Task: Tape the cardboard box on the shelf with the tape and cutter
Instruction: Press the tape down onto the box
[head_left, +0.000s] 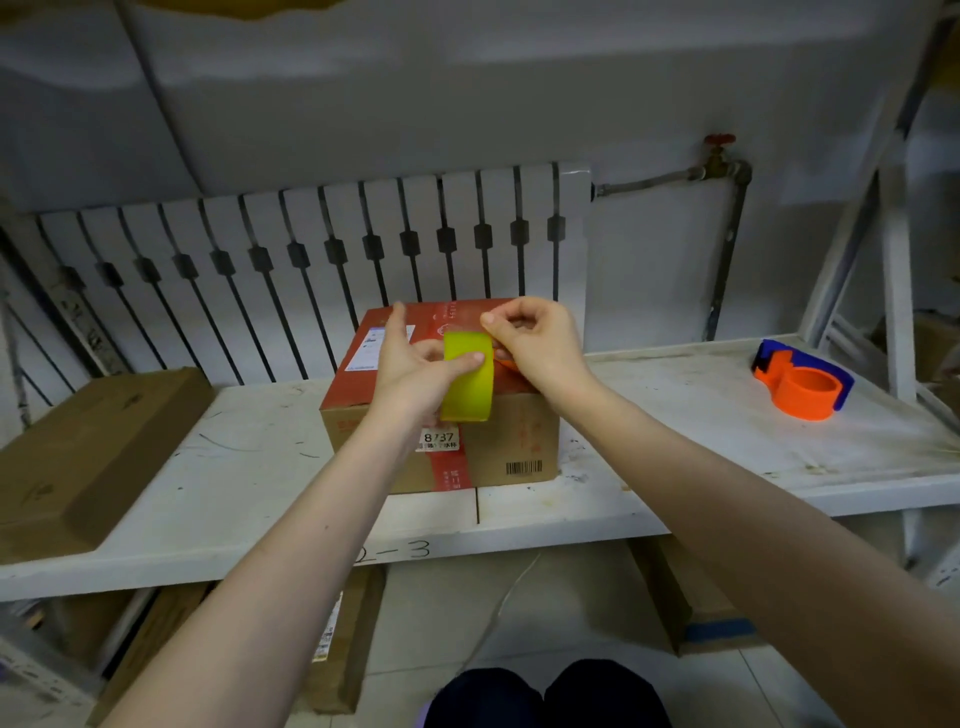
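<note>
Left hand (415, 358) gripping yellow tape roll (467, 387) above cardboard box (488, 452), right hand (540, 343) pinching its loose end, orange cutter (802, 384) well apart on white shelf (675, 415)

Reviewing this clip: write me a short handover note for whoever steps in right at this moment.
Left hand grips the yellow tape roll above the box, thumb across its side.
Right hand pinches at the roll's top edge, apparently picking the tape end loose.
Cardboard box sits on the shelf; the cutter lies untouched on the shelf to the right.
Done: roll picked up. No yellow tape on the box yet.
Left: free the end, tape the box, cut with the cutter.
</note>
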